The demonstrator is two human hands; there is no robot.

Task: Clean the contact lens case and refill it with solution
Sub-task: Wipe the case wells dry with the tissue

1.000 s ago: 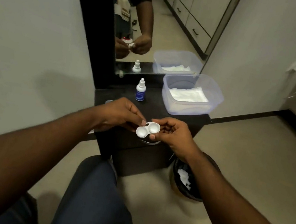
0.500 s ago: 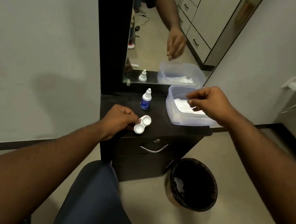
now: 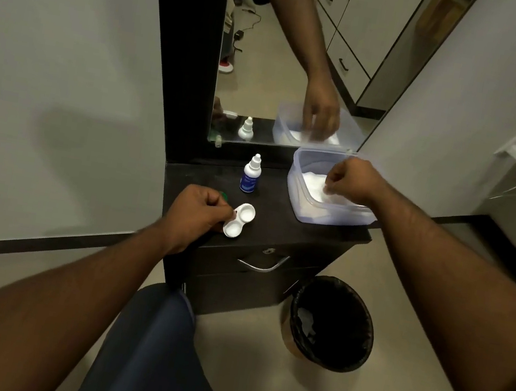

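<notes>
blue label on solution bottle (image 3: 250,174), print too blurred to read

L hand (image 3: 198,213): arm stretched fwd, knuckles up, fingers curled, thumb + fingertips pinch lens case (image 3: 239,220) at its left edge. R hand (image 3: 351,181): arm stretched fwd and higher, wrist bent down, fingers curled, tips in tissue box (image 3: 296,181); grip on tissue unclear.

Right hand (image 3: 351,184) has let go of the lens case (image 3: 239,220) and gone down into the clear tub (image 3: 299,181), fingers curled at the white tissue (image 3: 312,183). Left hand (image 3: 197,216) alone now holds the case, lowered nearer the table (image 3: 278,229).
</notes>
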